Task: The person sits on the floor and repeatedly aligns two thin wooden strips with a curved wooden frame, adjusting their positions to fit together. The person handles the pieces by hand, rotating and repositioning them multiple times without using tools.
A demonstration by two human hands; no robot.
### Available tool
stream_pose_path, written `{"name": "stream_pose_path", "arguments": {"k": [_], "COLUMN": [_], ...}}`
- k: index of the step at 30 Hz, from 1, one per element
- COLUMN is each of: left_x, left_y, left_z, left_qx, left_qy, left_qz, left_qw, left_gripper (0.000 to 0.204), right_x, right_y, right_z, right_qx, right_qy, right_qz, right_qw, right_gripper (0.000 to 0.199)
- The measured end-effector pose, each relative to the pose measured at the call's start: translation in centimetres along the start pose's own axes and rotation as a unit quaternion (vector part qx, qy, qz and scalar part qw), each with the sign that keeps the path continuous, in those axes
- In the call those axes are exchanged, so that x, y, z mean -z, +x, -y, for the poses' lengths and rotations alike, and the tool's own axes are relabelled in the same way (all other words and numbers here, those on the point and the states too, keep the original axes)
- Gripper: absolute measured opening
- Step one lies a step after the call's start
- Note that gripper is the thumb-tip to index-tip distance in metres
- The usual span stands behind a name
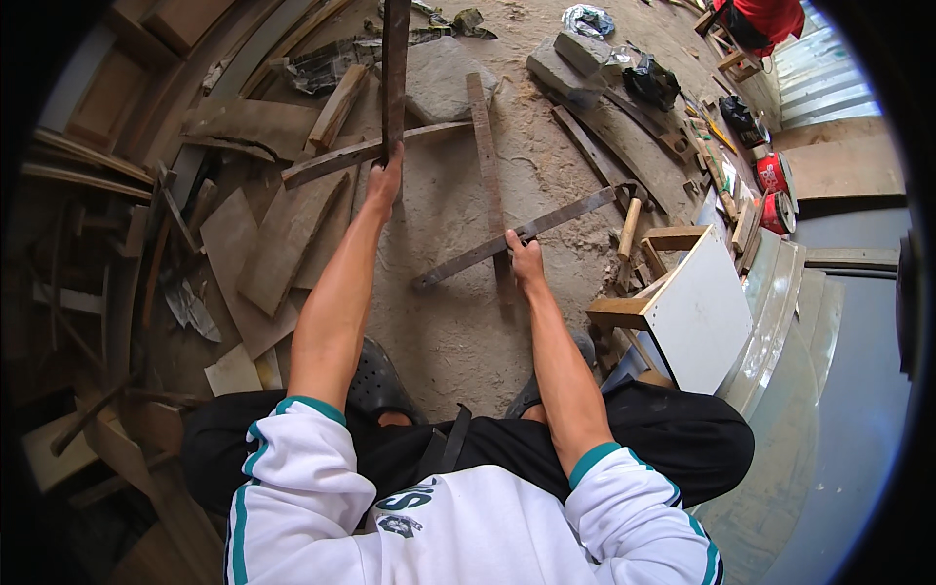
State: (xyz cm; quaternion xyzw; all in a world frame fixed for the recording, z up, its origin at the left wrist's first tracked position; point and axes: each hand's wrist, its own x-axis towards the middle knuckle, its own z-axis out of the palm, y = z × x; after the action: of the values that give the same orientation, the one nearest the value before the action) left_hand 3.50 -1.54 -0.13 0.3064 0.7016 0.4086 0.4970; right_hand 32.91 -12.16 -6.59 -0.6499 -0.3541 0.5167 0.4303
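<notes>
My left hand (386, 175) is closed round the lower end of a long dark wooden strip (394, 78) that points up and away from me. In my right hand (526, 255) another dark wooden strip (463, 263) is gripped near its middle, slanting up to the right. It crosses a long upright-lying wooden strip (485, 136); whether they touch, I cannot tell. A further wooden strip (341, 159) lies across behind my left hand. Beyond the right strip's far end is a hammer (630, 224) with a pale wooden handle.
Scrap boards (292, 244) pile up on the left. Ahead lie a stone slab (439, 78) and concrete blocks (570, 68). A wood-framed white panel (702, 317) stands at right, near red-labelled round containers (773, 175). Someone in red (770, 21) is at the far right.
</notes>
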Motion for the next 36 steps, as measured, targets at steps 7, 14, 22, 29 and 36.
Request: {"name": "stream_pose_path", "arguments": {"k": [7,14,22,29,36], "left_x": [0.0,-0.2,0.0,0.1,0.3], "left_y": [-0.2,-0.4,0.3,0.2,-0.3], "left_z": [0.0,0.2,1.1,1.8,1.8], "left_qx": [0.006,-0.014,-0.024,-0.053,-0.121], "left_qy": [-0.005,0.016,0.055,0.072,0.142], "left_qz": [-0.030,-0.048,-0.060,-0.041,-0.083], "left_qw": [1.000,0.999,0.996,0.995,0.979], "left_gripper": [0.100,0.091,0.080,0.059,0.051], "right_x": [-0.2,2.9,1.4,2.9,-0.4], "right_y": [-0.4,0.9,1.6,3.7,1.5], "right_z": [3.1,6.5,6.3,4.8,5.6], "right_qx": [-0.010,-0.012,0.061,0.066,0.131], "right_qy": [0.094,0.143,-0.296,-0.405,-0.498], "right_qz": [-0.067,-0.141,-0.117,-0.060,-0.038], "right_qw": [0.993,0.980,0.946,0.910,0.856], "right_gripper": [0.029,0.028,0.062,0.071,0.068]}}
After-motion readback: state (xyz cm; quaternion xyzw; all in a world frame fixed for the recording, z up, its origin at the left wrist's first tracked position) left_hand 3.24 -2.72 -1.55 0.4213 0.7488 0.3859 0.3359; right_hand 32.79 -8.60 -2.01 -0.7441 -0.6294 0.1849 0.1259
